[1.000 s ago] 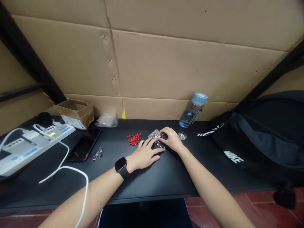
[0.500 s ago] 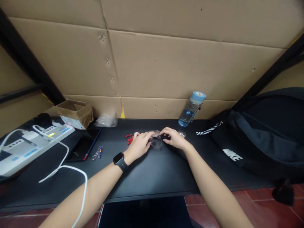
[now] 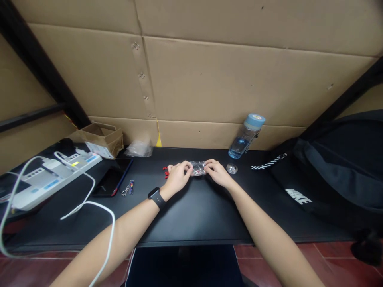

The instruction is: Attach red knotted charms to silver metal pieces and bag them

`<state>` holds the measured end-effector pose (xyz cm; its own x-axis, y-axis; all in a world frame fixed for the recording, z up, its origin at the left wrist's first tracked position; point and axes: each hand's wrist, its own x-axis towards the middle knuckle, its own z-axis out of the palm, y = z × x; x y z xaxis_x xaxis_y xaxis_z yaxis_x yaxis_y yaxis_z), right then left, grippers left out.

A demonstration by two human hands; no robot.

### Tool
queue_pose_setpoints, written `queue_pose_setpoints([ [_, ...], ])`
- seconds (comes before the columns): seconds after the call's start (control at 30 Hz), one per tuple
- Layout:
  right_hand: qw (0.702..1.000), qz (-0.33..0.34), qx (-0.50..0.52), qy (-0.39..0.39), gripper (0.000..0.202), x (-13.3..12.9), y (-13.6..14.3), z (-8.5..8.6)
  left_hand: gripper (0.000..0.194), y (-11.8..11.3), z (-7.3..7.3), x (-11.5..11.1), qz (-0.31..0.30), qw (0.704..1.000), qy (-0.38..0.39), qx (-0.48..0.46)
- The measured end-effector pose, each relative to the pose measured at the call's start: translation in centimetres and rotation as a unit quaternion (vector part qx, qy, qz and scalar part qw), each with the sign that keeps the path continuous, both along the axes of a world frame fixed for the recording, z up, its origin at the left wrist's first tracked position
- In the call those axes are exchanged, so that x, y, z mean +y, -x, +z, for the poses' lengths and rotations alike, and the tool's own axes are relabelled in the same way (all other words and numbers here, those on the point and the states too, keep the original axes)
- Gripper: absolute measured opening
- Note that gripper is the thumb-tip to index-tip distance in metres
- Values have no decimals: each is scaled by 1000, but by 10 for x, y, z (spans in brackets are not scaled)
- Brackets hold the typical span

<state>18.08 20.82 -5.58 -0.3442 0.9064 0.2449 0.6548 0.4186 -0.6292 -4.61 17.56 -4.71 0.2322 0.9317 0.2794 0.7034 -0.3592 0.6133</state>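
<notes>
A clear plastic packet [image 3: 198, 169] with a little red in it stretches between the two hands, over the middle of the dark surface [image 3: 191, 219]; whether it touches the surface I cannot tell. The left hand [image 3: 178, 174] pinches its left end between thumb and fingers nearly closed, and the right hand [image 3: 216, 171] grips the right end the same way. Red pieces [image 3: 166, 173] show just beside the left hand, partly hidden by it. A clear round piece [image 3: 231, 169] lies near the right hand, with a blue-capped bottle [image 3: 241, 140] behind it. Farther left are a keychain [image 3: 131, 187], a dark tablet-like device [image 3: 109, 181] and a power strip [image 3: 49, 184]; at far right, a black bag [image 3: 335, 167].
</notes>
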Motion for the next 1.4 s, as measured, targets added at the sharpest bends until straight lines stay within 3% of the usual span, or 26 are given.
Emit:
queue_pose_setpoints([
  [0.17, 995, -70, -75, -19, 19, -10, 12, -3, 43, -4, -4, -2, 47, 999, -4, 10],
  [0.23, 994, -63, -78, -46, 4, -14, 13, 0, 33, -4, -4, -3, 37, 998, -24, 43],
  [0.3, 994, -21, -75, -78, 29, -16, 13, 3, 19, -2, -2, -4, 18, 995, -43, 86],
  [0.4, 989, 60, -96, -96, 36, -18, 12, 9, 23, 0, -1, -6, 9, 990, -68, 127],
  [0.53, 983, 113, -127, -64, 38, -21, 10, 14, 32, 2, 2, -9, -18, 984, -98, 145],
  [0.67, 982, 117, -135, -67, 41, -26, 11, 16, 32, 3, 6, -11, -61, 981, -103, 152],
  [0.83, 985, 92, -127, -72, 35, -27, 16, 19, 11, 4, 7, -12, -58, 980, -104, 158],
  [0.93, 989, 95, -94, -58, 28, -25, 15, 20, 9, 5, 6, -10, -59, 983, -94, 147],
  [1.07, 995, 85, 35, 29, 25, -22, 9, 22, 14, 5, 5, -6, -50, 992, -67, 95],
  [1.2, 978, 90, 152, 106, 44, -20, 9, 20, 18, 6, 10, -2, -23, 998, -47, 16],
  [1.3, 977, 62, 182, 93, 53, -17, 10, 16, 16, 19, 16, 9, 6, 998, -50, -22],
  [1.4, 986, 14, 160, 36, 52, -13, 9, 10, 17, 44, 18, 31, 92, 995, -20, -40],
])
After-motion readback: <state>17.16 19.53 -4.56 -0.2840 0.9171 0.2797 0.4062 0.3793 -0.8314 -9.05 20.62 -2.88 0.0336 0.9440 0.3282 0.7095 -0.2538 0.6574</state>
